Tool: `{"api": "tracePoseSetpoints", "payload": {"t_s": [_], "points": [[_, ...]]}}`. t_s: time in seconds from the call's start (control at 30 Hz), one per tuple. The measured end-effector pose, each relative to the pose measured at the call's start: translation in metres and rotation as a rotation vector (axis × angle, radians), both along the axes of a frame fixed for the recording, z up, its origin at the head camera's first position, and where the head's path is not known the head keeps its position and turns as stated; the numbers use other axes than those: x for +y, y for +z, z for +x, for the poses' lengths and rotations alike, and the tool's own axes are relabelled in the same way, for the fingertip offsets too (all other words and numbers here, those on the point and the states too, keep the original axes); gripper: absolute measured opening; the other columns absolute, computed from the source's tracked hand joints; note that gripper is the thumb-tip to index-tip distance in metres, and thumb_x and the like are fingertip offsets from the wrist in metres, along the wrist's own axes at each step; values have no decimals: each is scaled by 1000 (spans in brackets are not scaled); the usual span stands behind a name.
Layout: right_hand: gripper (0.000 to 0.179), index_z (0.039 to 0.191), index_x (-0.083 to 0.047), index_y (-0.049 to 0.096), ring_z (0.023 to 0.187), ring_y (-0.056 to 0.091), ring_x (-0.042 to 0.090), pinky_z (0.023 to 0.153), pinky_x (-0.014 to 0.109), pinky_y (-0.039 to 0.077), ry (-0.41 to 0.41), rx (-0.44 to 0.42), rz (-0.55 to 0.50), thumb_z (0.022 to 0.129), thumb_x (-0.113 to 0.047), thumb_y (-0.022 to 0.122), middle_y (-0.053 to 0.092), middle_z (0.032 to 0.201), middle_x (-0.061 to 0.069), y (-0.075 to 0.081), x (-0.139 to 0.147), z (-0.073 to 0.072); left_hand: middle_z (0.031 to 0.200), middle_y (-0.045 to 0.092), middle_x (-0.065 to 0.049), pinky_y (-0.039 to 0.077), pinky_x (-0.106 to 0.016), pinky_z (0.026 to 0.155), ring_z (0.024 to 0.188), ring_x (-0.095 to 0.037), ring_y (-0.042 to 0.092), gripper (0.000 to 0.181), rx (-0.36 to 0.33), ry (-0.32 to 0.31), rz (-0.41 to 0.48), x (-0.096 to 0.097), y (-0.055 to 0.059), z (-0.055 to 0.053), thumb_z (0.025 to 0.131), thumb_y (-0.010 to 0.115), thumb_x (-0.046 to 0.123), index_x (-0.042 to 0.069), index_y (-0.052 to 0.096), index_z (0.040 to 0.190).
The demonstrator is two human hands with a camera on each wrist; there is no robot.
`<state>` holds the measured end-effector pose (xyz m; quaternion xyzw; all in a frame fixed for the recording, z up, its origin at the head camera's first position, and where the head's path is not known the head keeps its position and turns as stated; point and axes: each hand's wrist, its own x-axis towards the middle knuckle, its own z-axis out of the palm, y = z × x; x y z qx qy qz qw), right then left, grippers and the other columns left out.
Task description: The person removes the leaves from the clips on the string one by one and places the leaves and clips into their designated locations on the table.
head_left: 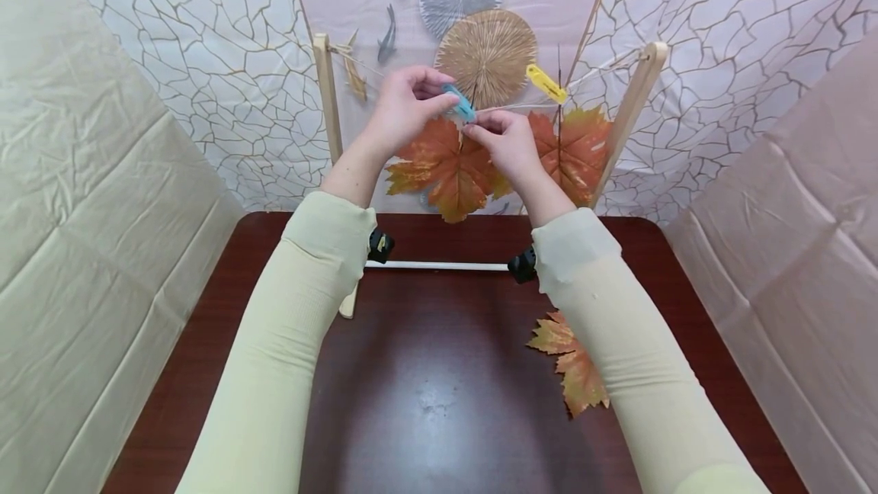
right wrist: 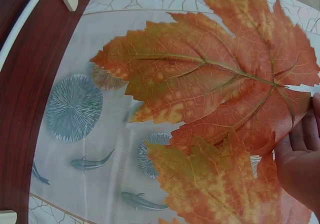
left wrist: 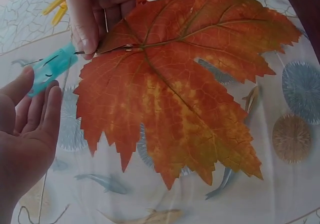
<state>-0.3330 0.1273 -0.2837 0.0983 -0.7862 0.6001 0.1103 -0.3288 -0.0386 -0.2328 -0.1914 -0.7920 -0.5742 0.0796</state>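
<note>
My left hand (head_left: pixel 405 109) pinches a blue clothespin (head_left: pixel 458 101) between thumb and fingers, up at the string (head_left: pixel 514 106). Close beside it, my right hand (head_left: pixel 511 145) pinches an orange maple leaf (head_left: pixel 449 166) at the base by its dark stem. In the left wrist view the clothespin (left wrist: pixel 54 69) is at the stem; whether it grips the string there I cannot tell. The leaf (left wrist: pixel 165 94) hangs down below both hands. To the right, a yellow clothespin (head_left: pixel 546 84) sits on the string, with a second maple leaf (head_left: pixel 576 147) hanging under it.
Two wooden posts (head_left: pixel 328 97) (head_left: pixel 634 109) hold up the string at either end. A white rod (head_left: pixel 439 266) runs low between them. Another maple leaf (head_left: pixel 576 368) lies on the dark red table (head_left: pixel 425 418), partly under my right forearm. A patterned cloth hangs behind.
</note>
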Motion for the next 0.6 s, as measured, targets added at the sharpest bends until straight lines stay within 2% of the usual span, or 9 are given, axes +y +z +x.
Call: {"api": "tracePoseSetpoints", "payload": {"t_s": [0.17, 0.27, 0.33, 0.47, 0.6], "points": [[18, 97, 4, 68, 74, 54, 1, 63, 18, 41, 7, -10, 11, 87, -10, 65, 64, 77, -12, 0, 0, 3, 90, 66, -6, 49, -19, 69, 78, -9, 60, 25, 30, 35, 51, -2, 0, 2, 84, 68, 12, -1, 66, 106], [17, 97, 3, 68, 75, 54, 1, 64, 18, 41, 5, -21, 27, 87, -11, 65, 62, 75, -14, 0, 1, 4, 89, 66, -4, 49, -19, 76, 81, -9, 61, 26, 49, 56, 130, -3, 2, 3, 83, 69, 11, -2, 66, 105], [16, 95, 2, 68, 75, 53, 2, 65, 19, 41, 2, -29, 32, 87, -12, 65, 62, 73, -15, -1, 2, 5, 88, 65, -1, 50, -19, 80, 83, -9, 61, 26, 55, 67, 216, -4, 3, 3, 83, 70, 9, -3, 66, 105], [13, 93, 0, 68, 73, 53, 1, 65, 18, 42, -1, -43, 34, 86, -11, 66, 61, 70, -16, -4, 3, 7, 93, 67, -5, 50, -21, 84, 86, -9, 61, 27, 48, 95, 364, -10, 6, 5, 81, 71, 6, -5, 64, 105], [10, 90, 1, 68, 71, 54, 1, 67, 18, 43, 3, -45, 29, 86, -9, 66, 61, 69, -16, -6, 4, 8, 93, 67, -4, 50, -22, 85, 86, -9, 61, 28, 46, 96, 394, -17, 5, 7, 81, 70, 4, -6, 63, 106]]}}
